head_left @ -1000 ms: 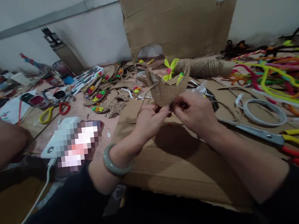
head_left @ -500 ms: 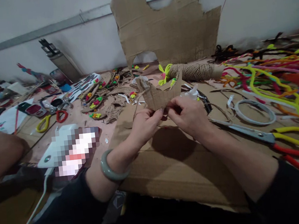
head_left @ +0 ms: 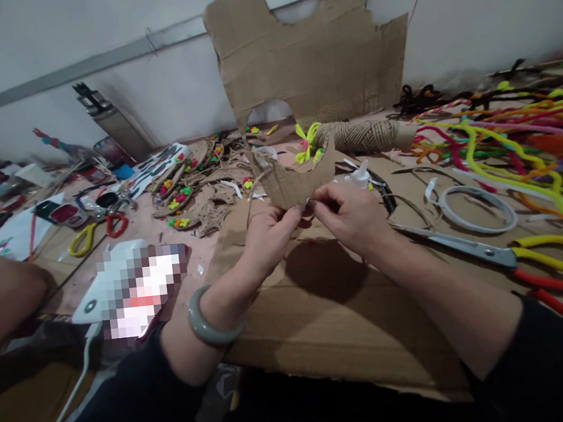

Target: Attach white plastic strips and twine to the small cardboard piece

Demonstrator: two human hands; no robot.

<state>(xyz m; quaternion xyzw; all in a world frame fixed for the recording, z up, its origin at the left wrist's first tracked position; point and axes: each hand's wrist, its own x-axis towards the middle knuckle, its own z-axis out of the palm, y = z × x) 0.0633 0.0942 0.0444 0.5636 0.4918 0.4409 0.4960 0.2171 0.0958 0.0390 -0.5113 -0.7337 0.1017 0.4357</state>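
together, both hands (head_left: 313, 224) under cardboard piece (head_left: 294, 177)

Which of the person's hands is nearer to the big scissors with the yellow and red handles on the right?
Right. The right hand pinches the cardboard piece just left of the scissors blades; the left hand holds the piece's other side, farther from them.

left hand (head_left: 270, 234) and right hand (head_left: 350, 216) raised together, fingers pinched, forearms converging
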